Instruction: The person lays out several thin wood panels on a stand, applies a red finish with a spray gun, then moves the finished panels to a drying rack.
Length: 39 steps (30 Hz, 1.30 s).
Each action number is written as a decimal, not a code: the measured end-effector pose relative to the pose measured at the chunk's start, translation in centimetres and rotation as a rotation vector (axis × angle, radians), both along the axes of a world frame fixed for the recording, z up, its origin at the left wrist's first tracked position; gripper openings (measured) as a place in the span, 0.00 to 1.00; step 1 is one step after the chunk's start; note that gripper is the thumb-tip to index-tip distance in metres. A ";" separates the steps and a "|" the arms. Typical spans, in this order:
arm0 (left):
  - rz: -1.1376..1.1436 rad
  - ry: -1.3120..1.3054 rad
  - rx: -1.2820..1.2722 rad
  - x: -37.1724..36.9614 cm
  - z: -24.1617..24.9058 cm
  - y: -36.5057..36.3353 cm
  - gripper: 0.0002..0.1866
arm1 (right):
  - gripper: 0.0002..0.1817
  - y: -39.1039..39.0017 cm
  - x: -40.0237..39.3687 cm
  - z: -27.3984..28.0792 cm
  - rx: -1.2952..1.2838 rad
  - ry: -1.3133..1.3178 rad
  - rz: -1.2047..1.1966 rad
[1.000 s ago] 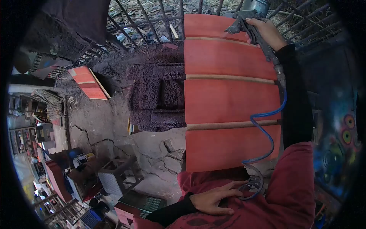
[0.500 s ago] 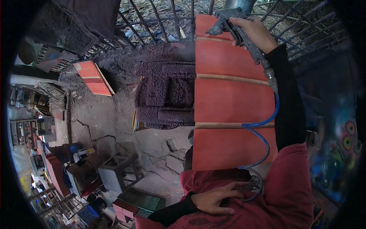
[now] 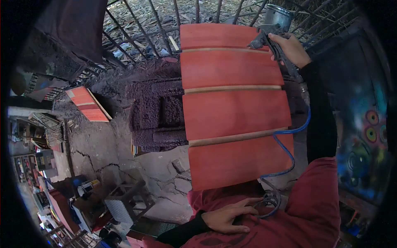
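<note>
My right hand [image 3: 292,48] is wrapped round a paint spray gun [image 3: 278,50], whose nozzle points left over the upper right of the orange-red boards [image 3: 235,113]. A metal cup [image 3: 278,17] is at the top of the gun. From its handle a blue air hose [image 3: 292,159] curls down across the lowest board to my lap. The boards lie in a row, with strips of bare brown wood between them. My left hand [image 3: 228,217] lies on my lap, fingers stretched out and apart, by the loops of hose [image 3: 271,203].
Left of the boards is a dark, paint-crusted piece of furniture [image 3: 155,118]. An orange-striped panel [image 3: 89,104] leans farther left. Metal bars [image 3: 165,37] stand at the back, and a stool [image 3: 128,202] is at lower left. A painted dark surface [image 3: 359,136] borders the right side.
My right hand and the spray gun have moved rightward across the boards, from near their left edge to the right. The view has shifted, so the boards appear farther left. My left hand stays put.
</note>
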State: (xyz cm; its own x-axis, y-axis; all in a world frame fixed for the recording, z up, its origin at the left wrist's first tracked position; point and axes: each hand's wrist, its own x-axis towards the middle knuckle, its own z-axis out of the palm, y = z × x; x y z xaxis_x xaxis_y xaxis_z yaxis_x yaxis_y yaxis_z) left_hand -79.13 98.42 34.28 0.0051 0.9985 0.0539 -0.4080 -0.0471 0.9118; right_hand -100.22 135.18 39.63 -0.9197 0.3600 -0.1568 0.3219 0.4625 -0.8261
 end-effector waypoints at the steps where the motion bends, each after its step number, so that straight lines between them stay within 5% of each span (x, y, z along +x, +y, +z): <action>1: -0.012 0.000 0.008 0.0 0.0 0.2 0.26 | 0.19 1.2 0.5 0.1 -0.011 -0.013 0.004; 18: -0.040 0.031 0.048 0.2 -0.7 1.4 0.28 | 0.19 8.9 8.6 2.7 0.182 -0.119 -0.306; 39: 0.082 0.082 0.045 0.6 -0.5 -2.6 0.26 | 0.20 -7.5 -0.1 0.2 -0.086 0.037 0.055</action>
State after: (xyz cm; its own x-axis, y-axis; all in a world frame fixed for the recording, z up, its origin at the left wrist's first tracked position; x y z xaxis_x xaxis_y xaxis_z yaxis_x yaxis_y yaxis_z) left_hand -78.53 95.85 33.75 -0.0699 0.9924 0.1015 -0.3250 -0.1189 0.9382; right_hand -100.31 127.65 39.82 -0.9435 0.2951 -0.1507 0.2665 0.4053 -0.8745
